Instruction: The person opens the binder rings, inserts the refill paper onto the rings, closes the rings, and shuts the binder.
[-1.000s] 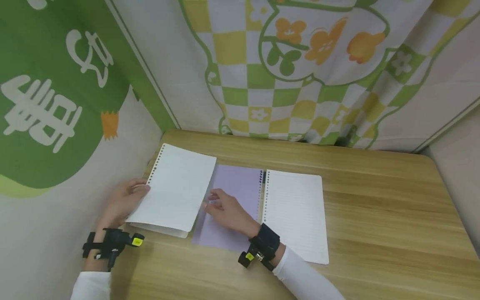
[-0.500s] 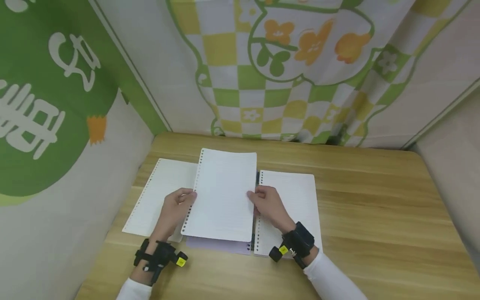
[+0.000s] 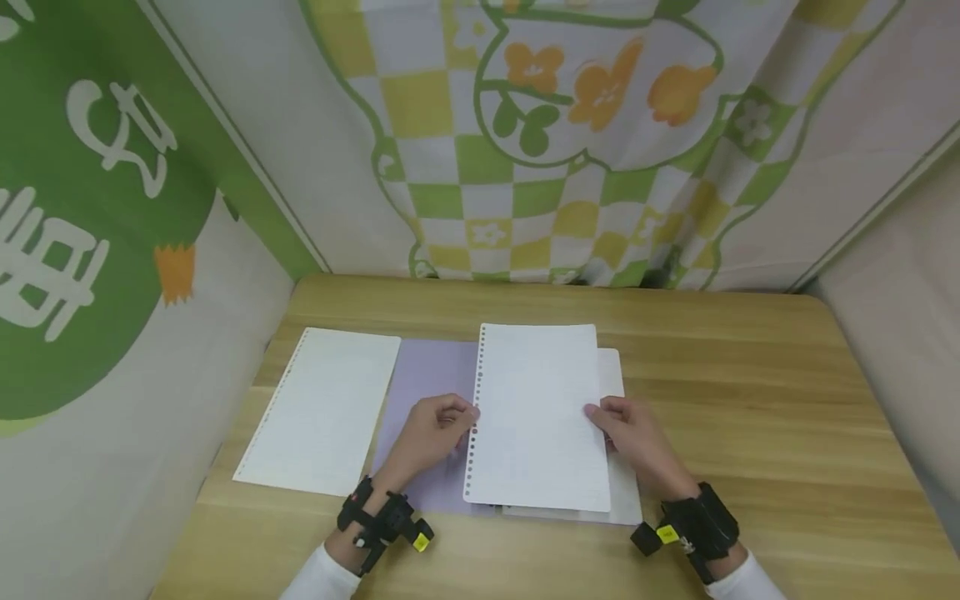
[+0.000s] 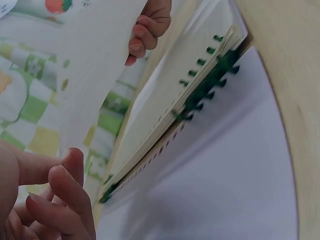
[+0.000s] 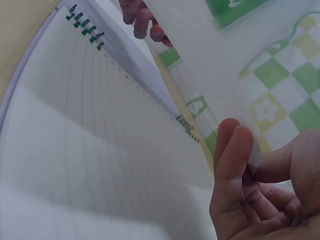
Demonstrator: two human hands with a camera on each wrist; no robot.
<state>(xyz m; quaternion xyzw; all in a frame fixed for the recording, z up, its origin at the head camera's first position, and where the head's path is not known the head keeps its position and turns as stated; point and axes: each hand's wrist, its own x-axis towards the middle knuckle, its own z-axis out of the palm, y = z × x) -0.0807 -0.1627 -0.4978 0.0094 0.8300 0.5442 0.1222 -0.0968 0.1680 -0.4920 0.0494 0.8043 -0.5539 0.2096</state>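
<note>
Between both hands hangs a white loose-leaf sheet (image 3: 538,417) with holes along its left edge. My left hand (image 3: 437,429) pinches the holed edge, and my right hand (image 3: 630,429) pinches the opposite edge. Under it lies an open ring binder with a purple cover (image 3: 435,367). Its lined paper stack (image 5: 100,150) shows in the right wrist view, held by dark green rings (image 4: 207,85) in the left wrist view. The held sheet is raised above this stack and hides most of it in the head view.
Another white punched sheet (image 3: 322,408) lies at the left, overlapping or next to the purple cover. All rest on a wooden table (image 3: 750,417). A patterned curtain (image 3: 525,192) hangs behind the far edge, with a wall at the left.
Both hands have carried the held sheet rightward from the left, past the purple cover to above the binder's paper stack. The other sheet stays at the left.
</note>
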